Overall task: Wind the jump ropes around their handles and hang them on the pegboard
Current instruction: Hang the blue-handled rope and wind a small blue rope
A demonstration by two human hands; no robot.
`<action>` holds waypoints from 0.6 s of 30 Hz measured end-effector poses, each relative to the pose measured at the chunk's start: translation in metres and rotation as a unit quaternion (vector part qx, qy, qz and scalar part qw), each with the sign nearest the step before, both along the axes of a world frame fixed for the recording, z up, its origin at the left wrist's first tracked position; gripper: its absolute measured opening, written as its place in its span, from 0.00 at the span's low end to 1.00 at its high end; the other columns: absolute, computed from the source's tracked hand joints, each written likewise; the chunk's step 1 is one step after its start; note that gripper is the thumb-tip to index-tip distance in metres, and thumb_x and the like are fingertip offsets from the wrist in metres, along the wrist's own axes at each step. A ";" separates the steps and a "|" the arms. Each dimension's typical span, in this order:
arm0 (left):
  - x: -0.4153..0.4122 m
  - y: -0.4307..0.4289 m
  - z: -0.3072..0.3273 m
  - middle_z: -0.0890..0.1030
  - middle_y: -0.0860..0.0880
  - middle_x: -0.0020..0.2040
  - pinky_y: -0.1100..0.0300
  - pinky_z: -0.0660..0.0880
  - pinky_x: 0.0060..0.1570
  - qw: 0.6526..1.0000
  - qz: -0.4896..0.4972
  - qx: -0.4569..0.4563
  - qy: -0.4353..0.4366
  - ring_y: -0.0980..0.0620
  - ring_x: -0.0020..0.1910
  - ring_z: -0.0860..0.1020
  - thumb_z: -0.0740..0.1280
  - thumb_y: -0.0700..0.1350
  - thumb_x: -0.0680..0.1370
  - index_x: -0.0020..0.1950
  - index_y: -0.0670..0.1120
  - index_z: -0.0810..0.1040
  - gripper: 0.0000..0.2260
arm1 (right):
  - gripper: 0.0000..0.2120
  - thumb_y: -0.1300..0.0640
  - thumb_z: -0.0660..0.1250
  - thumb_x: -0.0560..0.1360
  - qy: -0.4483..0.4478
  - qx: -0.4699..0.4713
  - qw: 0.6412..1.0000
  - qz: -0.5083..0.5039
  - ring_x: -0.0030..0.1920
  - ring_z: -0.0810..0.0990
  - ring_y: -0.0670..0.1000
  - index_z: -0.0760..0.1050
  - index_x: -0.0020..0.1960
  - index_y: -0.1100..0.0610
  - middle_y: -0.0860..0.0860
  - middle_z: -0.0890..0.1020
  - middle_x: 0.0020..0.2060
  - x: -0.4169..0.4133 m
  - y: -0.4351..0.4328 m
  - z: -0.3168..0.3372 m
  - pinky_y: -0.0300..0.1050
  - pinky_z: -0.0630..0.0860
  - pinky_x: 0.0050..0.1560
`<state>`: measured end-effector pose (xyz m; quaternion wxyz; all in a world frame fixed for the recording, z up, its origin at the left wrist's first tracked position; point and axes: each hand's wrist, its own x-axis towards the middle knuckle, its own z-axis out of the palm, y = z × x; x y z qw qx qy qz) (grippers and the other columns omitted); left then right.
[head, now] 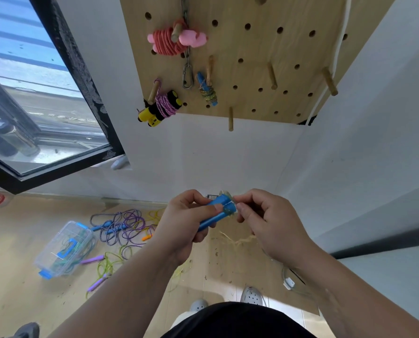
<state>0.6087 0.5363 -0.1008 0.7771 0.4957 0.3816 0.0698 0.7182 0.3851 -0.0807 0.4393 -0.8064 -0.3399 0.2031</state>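
The person stands facing the wall, both hands raised in front of the chest. The left hand [186,220] is curled around a pair of blue handles [213,214] held side by side, with the thumb lying across them. The right hand [269,220] has its fingers bent in, and its thumb and fingertips pinch the yellow-green rope [230,211] that is coiled around the handles' far end. A pale strand trails below the hands, too blurred to follow. Above, on the wall, hangs the wooden pegboard [252,57], and three ropes are hooked onto its pegs. A pink rope bundle [165,42] sits near the top left. A yellow-and-black-handled rope [163,109] wrapped in pink-purple cord is at the lower left corner. A small blue-handled rope [208,91] hangs between them, just right of a metal chain [187,71] with a carabiner. On the wooden floor [15,230] to the left, a tangle of loose ropes [120,225] in blue, purple and yellow lies by the wall. Beside it is a clear plastic box [62,250] with blue latches, tipped at an angle, and nearer the person's feet lies a green rope with purple handles [98,264]. A dark-framed window [81,76] fills the left wall.
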 end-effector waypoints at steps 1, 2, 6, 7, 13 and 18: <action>0.002 -0.003 -0.001 0.79 0.37 0.40 0.61 0.60 0.23 1.000 0.005 -0.009 0.001 0.52 0.25 0.72 0.73 0.35 0.76 0.47 0.41 0.73 0.09 | 0.07 0.58 0.68 0.80 -0.009 0.006 1.000 -0.004 0.37 0.80 0.42 0.83 0.52 0.47 0.43 0.83 0.37 -0.001 -0.002 0.000 0.34 0.73 0.37; 0.004 -0.006 -0.001 0.79 0.36 0.39 0.61 0.59 0.23 1.000 0.011 -0.017 0.001 0.52 0.23 0.71 0.73 0.35 0.76 0.47 0.42 0.73 0.10 | 0.08 0.58 0.69 0.79 -0.019 0.010 1.000 -0.006 0.39 0.82 0.43 0.83 0.52 0.47 0.42 0.83 0.37 -0.001 -0.004 -0.001 0.34 0.75 0.38; 0.011 -0.013 -0.001 0.77 0.36 0.35 0.61 0.56 0.24 0.998 0.038 -0.046 -0.018 0.52 0.22 0.68 0.72 0.34 0.76 0.40 0.44 0.69 0.13 | 0.10 0.58 0.71 0.78 -0.092 0.002 0.996 -0.002 0.42 0.81 0.45 0.84 0.56 0.48 0.40 0.83 0.39 0.000 -0.009 -0.004 0.34 0.75 0.40; 0.012 -0.013 -0.001 0.77 0.37 0.34 0.60 0.55 0.25 0.997 0.042 -0.051 -0.025 0.51 0.22 0.67 0.73 0.34 0.75 0.39 0.45 0.68 0.15 | 0.10 0.59 0.71 0.78 -0.114 0.007 0.993 -0.002 0.41 0.81 0.45 0.84 0.57 0.49 0.39 0.83 0.39 0.000 -0.009 -0.005 0.33 0.74 0.40; 0.016 -0.012 -0.003 0.75 0.40 0.33 0.60 0.63 0.25 0.987 0.047 0.150 -0.021 0.49 0.29 0.69 0.77 0.35 0.72 0.36 0.41 0.68 0.17 | 0.10 0.58 0.67 0.79 -0.249 0.017 0.968 0.032 0.39 0.73 0.37 0.84 0.57 0.53 0.35 0.73 0.37 -0.004 -0.012 -0.006 0.28 0.69 0.41; 0.018 -0.007 0.000 0.72 0.42 0.31 0.59 0.63 0.26 0.976 0.040 0.215 -0.013 0.52 0.26 0.65 0.78 0.36 0.70 0.35 0.41 0.69 0.17 | 0.11 0.56 0.63 0.80 -0.293 0.010 0.955 0.044 0.38 0.74 0.41 0.83 0.57 0.54 0.42 0.77 0.38 -0.006 -0.011 -0.005 0.42 0.77 0.38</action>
